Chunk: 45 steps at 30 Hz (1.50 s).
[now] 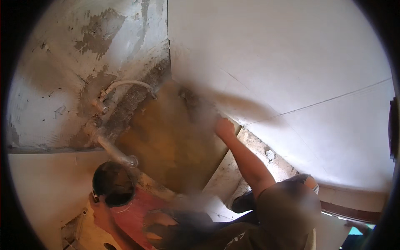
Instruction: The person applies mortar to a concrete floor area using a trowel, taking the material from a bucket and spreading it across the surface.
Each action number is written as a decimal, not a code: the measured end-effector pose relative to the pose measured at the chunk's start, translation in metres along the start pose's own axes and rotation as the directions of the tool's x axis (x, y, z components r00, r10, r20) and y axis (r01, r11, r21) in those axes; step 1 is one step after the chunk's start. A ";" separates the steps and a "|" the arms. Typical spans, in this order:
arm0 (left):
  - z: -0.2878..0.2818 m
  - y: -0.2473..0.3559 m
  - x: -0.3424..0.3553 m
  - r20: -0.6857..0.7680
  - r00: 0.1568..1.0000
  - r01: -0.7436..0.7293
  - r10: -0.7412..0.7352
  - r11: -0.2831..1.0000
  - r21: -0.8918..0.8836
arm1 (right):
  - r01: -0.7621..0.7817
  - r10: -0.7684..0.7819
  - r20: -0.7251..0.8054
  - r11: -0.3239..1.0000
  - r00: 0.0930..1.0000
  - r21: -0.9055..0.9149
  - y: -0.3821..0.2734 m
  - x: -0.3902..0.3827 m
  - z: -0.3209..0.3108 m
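Note:
My right arm reaches up to a wet-looking brown surface (162,137) in the corner. My right hand (225,127) is closed in a fist at its right edge, beside the white wall. Blur hides whatever the fist may hold. At the lower left, my left hand (98,207) grips the rim of a round, dark, open-topped container (112,183). The inside of the container looks dark and its contents cannot be made out. Reddish cloth (139,212) lies just right of this hand.
A pale drain pipe (118,154) and a flexible hose (129,83) run from the stained wall (62,75) to the brown surface. The smooth white wall (283,54) stands at the right. A dark shoe (243,202) is below my right forearm. Part of another person (361,229) shows at the lower right.

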<state>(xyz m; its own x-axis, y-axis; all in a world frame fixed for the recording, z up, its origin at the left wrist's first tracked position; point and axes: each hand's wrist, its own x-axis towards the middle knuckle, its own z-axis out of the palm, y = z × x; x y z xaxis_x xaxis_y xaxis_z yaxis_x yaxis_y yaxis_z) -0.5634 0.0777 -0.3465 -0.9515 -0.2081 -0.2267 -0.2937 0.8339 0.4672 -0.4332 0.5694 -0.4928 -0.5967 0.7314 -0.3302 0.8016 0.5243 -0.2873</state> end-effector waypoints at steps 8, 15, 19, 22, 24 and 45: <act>-0.013 0.002 -0.049 -0.175 0.980 -0.027 0.090 0.943 0.331 | -0.041 0.037 0.072 0.998 0.997 0.053 0.021 0.024 -0.012; -0.033 0.072 -0.094 0.164 0.965 -0.204 0.203 0.979 -0.008 | 0.051 -0.051 0.004 0.999 0.999 -0.003 0.026 0.015 0.005; -0.012 0.072 -0.086 0.321 0.820 -0.346 0.474 0.857 -0.382 | 0.067 -0.060 -0.148 0.997 0.987 0.044 0.019 -0.017 0.007; 0.013 0.099 -0.083 0.443 0.725 -0.313 0.526 0.826 -0.468 | 0.123 -0.113 -0.286 0.992 0.952 0.017 0.024 -0.027 0.002; 0.024 0.107 -0.075 0.396 0.726 -0.381 0.562 0.808 -0.449 | 0.111 -0.099 -0.257 0.993 0.961 0.033 0.003 -0.042 -0.016; 0.123 0.226 -0.022 0.352 0.754 -0.247 0.554 0.737 -0.630 | 0.632 -0.719 0.260 0.309 0.644 -0.710 -0.120 -0.109 -0.249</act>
<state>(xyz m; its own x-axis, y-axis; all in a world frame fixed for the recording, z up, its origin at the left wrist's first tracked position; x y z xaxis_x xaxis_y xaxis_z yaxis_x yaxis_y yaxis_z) -0.5972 0.3335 -0.3415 -0.8482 0.4851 -0.2129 -0.0388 0.3439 0.9382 -0.4551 0.5357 -0.1989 -0.9707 -0.0195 -0.2396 -0.1029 0.9344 0.3410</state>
